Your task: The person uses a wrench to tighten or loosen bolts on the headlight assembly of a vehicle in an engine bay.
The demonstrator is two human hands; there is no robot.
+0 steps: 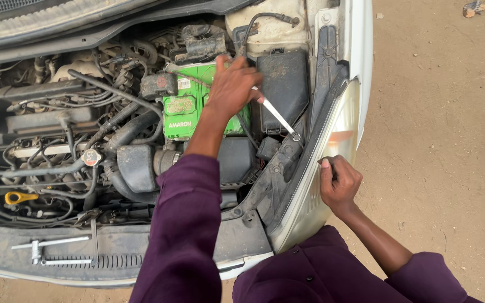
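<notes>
Left hand [232, 84] is deep in the engine bay, fingers wrapped round the upper end of a slim silver wrench [276, 116]. Wrench runs down and away from that hand toward the car's edge; its far tip sits on a bolt [296, 136] on the black bracket beside the headlight [332, 151]. Directly under the hand: green battery [182, 115], partly covered by wrist and palm. Just past the knuckles, a black fuse box [283, 90], dusty.

Right hand [339, 182] is outside the bay, well apart from the left, fingers curled and pressed against the headlight's outer face, thumb up top. Can't tell if anything's held inside that grip. Both arms in purple sleeves [186, 230].

Further from the left hand, toward the bay's middle: radiator cap [91, 157], hoses, and a yellow dipstick loop [19, 197]. A silver T-bar wrench [51, 251] lies on the front bumper panel, near the left elbow, untouched. Sandy ground [439, 112] beyond the right hand.
</notes>
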